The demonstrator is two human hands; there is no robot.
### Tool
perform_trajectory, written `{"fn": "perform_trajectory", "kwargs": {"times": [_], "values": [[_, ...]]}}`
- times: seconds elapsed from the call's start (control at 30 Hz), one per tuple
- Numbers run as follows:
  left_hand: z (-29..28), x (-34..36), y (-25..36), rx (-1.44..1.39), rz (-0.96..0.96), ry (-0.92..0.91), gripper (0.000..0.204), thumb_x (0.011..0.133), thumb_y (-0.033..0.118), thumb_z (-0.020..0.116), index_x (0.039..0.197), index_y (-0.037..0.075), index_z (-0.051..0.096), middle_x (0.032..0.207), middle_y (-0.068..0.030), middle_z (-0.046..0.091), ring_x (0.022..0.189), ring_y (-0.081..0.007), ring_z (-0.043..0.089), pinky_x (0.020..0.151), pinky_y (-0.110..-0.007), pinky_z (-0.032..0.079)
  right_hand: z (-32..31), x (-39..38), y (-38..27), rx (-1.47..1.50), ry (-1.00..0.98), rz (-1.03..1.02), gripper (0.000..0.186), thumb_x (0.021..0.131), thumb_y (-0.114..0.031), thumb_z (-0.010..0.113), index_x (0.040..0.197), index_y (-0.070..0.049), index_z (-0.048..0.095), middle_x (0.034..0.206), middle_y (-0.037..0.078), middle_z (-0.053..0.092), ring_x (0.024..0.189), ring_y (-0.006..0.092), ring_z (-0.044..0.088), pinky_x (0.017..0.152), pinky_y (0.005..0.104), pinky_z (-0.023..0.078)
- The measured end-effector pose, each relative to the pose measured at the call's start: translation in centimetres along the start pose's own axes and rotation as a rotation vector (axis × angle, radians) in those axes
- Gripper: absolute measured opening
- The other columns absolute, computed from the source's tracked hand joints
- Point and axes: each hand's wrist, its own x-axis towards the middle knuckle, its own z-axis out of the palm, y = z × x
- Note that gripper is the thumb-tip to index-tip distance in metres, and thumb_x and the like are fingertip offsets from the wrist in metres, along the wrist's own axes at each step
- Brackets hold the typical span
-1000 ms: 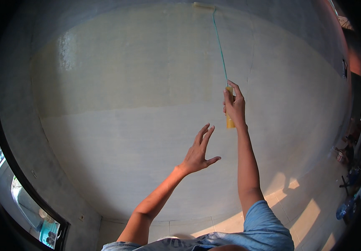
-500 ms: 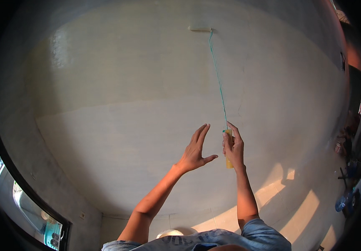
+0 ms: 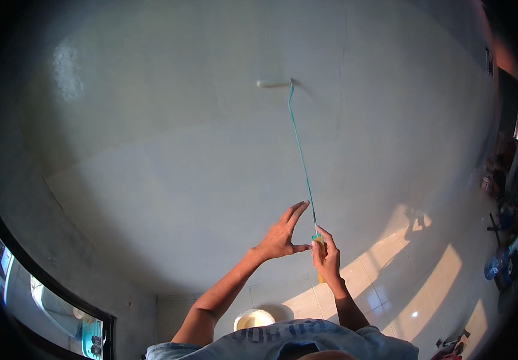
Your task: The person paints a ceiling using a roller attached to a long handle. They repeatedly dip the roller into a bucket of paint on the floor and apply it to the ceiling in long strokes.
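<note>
A long-handled paint roller [image 3: 301,150] stretches up in front of me, its thin rod green and its grip yellow. The pale roller head [image 3: 274,84] rests against the grey wall [image 3: 199,180]. My right hand [image 3: 327,255] is wrapped round the yellow grip, with the index finger reaching along the rod. Just left of it is my left hand [image 3: 280,239], open, thumb and fingers spread around the space beside the rod. Its fingertips come very near the rod; whether they touch it I cannot tell.
A white bucket [image 3: 254,319] with pale contents stands on the tiled floor [image 3: 385,282] close to my body. A dark-framed window [image 3: 106,336] is at lower left. Blue and dark items [image 3: 499,264] are gathered along the right side. Sunlight and shadows fall across the tiles.
The roller head has come down the wall and slightly left. My right hand has lowered with the grip, and my left hand has moved down, closer to the rod. More of the bucket shows.
</note>
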Motion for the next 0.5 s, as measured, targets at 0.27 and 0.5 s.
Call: {"fn": "perform_trajectory", "kwargs": {"times": [0.27,0.5], "values": [[2.8,0.3,0.0,-0.026,-0.053,-0.135,0.119,0.066,0.024,0.089,0.156,0.016,0.012,0.152,-0.0202,0.028,0.137,-0.0411,0.035,0.107,-0.047,0.044,-2.0,-2.2,4.7,-0.013,-0.014,-0.019,0.04,0.095,-0.01,0.06,0.134,-0.005,0.054,0.089,0.007,0.064,0.071,0.0113,0.06,0.063,0.027,0.048],[2.9,0.7,-1.8,-0.097,-0.126,-0.224,0.116,0.068,0.022,0.087,0.156,0.015,0.011,0.154,-0.0169,0.026,0.14,-0.0391,0.032,0.114,-0.048,0.038,-1.6,0.1,5.7,-0.031,-0.026,0.069,0.04,0.095,-0.013,0.062,0.133,-0.005,0.055,0.104,0.014,0.069,0.082,0.0176,0.068,0.073,0.0315,0.053]]}}
